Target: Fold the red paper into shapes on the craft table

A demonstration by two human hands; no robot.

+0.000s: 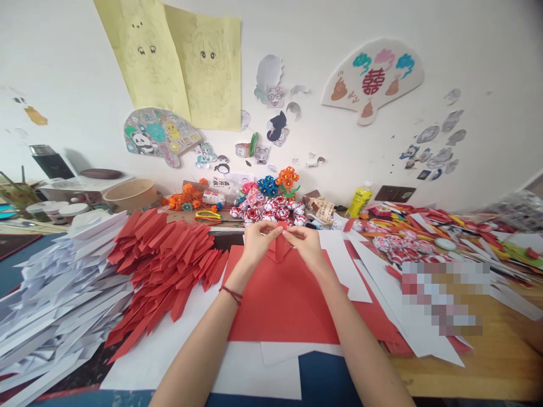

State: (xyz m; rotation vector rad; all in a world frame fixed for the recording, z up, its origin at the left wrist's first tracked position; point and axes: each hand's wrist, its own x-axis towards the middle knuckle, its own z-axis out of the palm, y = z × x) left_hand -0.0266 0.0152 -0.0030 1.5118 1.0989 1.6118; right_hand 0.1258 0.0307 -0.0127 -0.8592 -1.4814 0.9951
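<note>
A small folded red paper piece [279, 249] is held up between both hands, above the far part of a large red sheet [284, 305]. My left hand [259, 240] pinches its upper left side between thumb and fingers. On the upper right side, my right hand [304, 242] pinches the same piece. The thumbs almost meet at its middle. The large red sheet lies flat on white paper [186, 339] between my forearms.
Folded white strips [63, 299] and folded red strips [169, 260] are heaped on the left. Paper flowers [280, 209] stand beyond my hands, near yellow-handled scissors [207, 216]. Loose white and red sheets [407, 305] and a yellow bottle [358, 200] are on the right.
</note>
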